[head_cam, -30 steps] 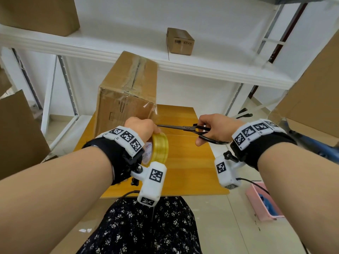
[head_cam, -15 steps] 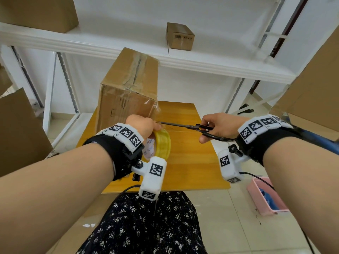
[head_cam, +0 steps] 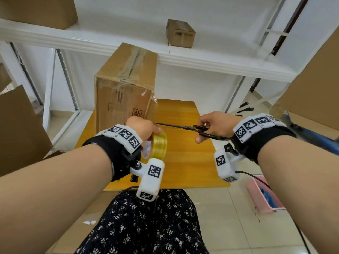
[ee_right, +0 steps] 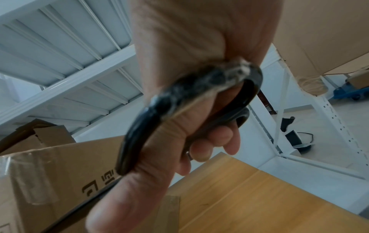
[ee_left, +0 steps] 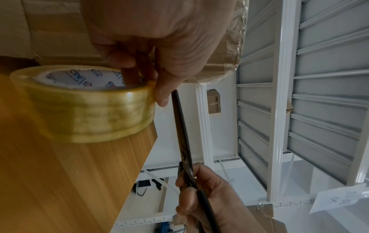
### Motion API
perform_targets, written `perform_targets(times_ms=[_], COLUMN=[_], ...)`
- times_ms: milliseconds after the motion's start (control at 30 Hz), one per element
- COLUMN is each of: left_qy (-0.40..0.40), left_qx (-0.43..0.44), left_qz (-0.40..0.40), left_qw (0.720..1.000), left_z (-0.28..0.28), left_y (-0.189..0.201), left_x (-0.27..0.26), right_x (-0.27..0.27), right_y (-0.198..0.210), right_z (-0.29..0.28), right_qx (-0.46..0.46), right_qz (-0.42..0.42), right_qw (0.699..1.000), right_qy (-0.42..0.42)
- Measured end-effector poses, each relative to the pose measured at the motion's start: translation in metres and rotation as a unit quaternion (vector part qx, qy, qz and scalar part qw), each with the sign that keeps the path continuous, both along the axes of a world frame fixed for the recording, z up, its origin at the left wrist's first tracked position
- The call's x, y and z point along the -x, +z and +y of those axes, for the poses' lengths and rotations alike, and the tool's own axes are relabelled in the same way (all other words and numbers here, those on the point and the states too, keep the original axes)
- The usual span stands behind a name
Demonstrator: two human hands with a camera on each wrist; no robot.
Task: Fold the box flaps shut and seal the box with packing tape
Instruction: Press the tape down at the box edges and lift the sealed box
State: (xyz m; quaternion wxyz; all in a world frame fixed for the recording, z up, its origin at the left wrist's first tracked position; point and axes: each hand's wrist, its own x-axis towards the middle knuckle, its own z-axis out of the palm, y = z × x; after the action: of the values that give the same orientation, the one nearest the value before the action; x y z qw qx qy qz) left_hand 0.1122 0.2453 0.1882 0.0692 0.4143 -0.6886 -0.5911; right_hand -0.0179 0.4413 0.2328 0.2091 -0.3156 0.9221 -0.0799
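White metal shelving (head_cam: 201, 57) fills the bkgd, w/ a small carton (head_cam: 180, 33) on the shelf board and bigger cartons at far left and right. Wooden table (head_cam: 185, 158) in front, tile floor below, pink bin (head_cam: 264, 195) on floor at right.

Box (head_cam: 124, 88) stands upright on the far-left part of the table, flaps closed, clear tape along the top seam and down the near face; a loose tape end sticks off its right edge.

Left hand (head_cam: 142, 128) is just near of the box, fingers curled thru the core of the tape roll (head_cam: 158, 146), thumb on the outer rim (left wrist view: roll (ee_left: 83, 104) pinched between thumb and fingers). A strip of clear tape (ee_left: 233, 47) runs up from the thumb side toward the box.

Right hand (head_cam: 214, 126) at mid-right, fingers thru the black scissors (head_cam: 185, 127) handle loops, curled tight around them. Blades look nearly together, pointing left, tip touching or right at the left thumb by the tape strip. Whether the strip is cut thru: can't tell.

Both hands are above the table, not resting on it.
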Motion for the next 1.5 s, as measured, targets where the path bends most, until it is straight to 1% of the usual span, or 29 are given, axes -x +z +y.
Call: perform_targets(times_ms=[167,233,300,400,500,533,600,667,767,833,967,1067,1167,1200,1233,1267,1300,1367,1400,1433,1500], left_qy=[-0.039,-0.05,-0.078,-0.118,-0.157,-0.163,-0.16,-0.153,-0.158,-0.172,-0.206,-0.2,-0.206,-0.203,-0.199,-0.195,-0.194,-0.198,-0.202,-0.206,-0.211], left_qx=[0.01,0.004,0.004,0.006,-0.004,-0.007,-0.023,-0.061,-0.094,-0.083,-0.052,-0.052,-0.039,-0.033,-0.03,-0.029,-0.027,-0.023,-0.022,-0.024,-0.025], left_qz=[-0.032,-0.039,-0.063,-0.109,-0.145,-0.148,-0.138,-0.122,-0.1,-0.089,-0.062,-0.038,-0.026,-0.023,-0.023,-0.025,-0.025,-0.025,-0.022,-0.019,-0.008], left_qw=[0.999,0.998,0.995,0.987,0.977,0.975,0.977,0.979,0.978,0.978,0.975,0.978,0.977,0.978,0.979,0.98,0.98,0.98,0.979,0.978,0.977], left_z=[0.004,0.005,0.007,0.009,0.009,0.009,0.009,0.009,0.009,0.008,0.002,0.0,0.003,0.004,0.006,0.007,0.009,0.012,0.014,0.016,0.019], left_y=[-0.007,-0.011,-0.015,-0.023,-0.034,-0.037,-0.043,-0.045,-0.043,-0.043,-0.048,-0.053,-0.055,-0.054,-0.053,-0.051,-0.05,-0.045,-0.042,-0.04,-0.035], left_x=[0.005,0.009,0.01,0.011,0.015,0.016,0.021,0.025,0.03,0.033,0.036,0.034,0.036,0.036,0.036,0.037,0.038,0.039,0.039,0.039,0.039], right_x=[0.005,0.006,0.008,0.013,0.017,0.017,0.02,0.02,0.016,0.013,0.012,0.009,0.003,0.002,0.003,0.006,0.007,0.01,0.01,0.009,0.004], right_y=[-0.021,-0.031,-0.041,-0.049,-0.046,-0.047,-0.054,-0.067,-0.089,-0.101,-0.124,-0.136,-0.138,-0.136,-0.132,-0.126,-0.118,-0.099,-0.09,-0.082,-0.07], right_z=[0.014,0.02,0.023,0.024,0.021,0.018,0.009,-0.004,-0.02,-0.027,-0.031,-0.032,-0.029,-0.027,-0.026,-0.024,-0.023,-0.024,-0.025,-0.027,-0.03], right_qx=[-0.011,-0.011,-0.028,-0.05,-0.012,-0.013,-0.037,-0.064,-0.077,-0.075,-0.035,-0.026,-0.046,-0.036,-0.004,0.048,0.116,0.227,0.251,0.252,0.23], right_qz=[-0.035,-0.085,-0.123,-0.122,-0.138,-0.122,-0.059,-0.032,-0.038,-0.038,-0.044,-0.046,-0.063,-0.071,-0.083,-0.103,-0.13,-0.201,-0.233,-0.249,-0.233], right_qw=[0.999,0.996,0.991,0.991,0.987,0.988,0.99,0.989,0.986,0.984,0.978,0.981,0.983,0.982,0.981,0.977,0.969,0.937,0.925,0.923,0.938], right_qy=[-0.029,-0.038,-0.036,-0.037,-0.075,-0.093,-0.121,-0.133,-0.145,-0.159,-0.202,-0.186,-0.167,-0.17,-0.174,-0.178,-0.178,-0.173,-0.164,-0.148,-0.111])
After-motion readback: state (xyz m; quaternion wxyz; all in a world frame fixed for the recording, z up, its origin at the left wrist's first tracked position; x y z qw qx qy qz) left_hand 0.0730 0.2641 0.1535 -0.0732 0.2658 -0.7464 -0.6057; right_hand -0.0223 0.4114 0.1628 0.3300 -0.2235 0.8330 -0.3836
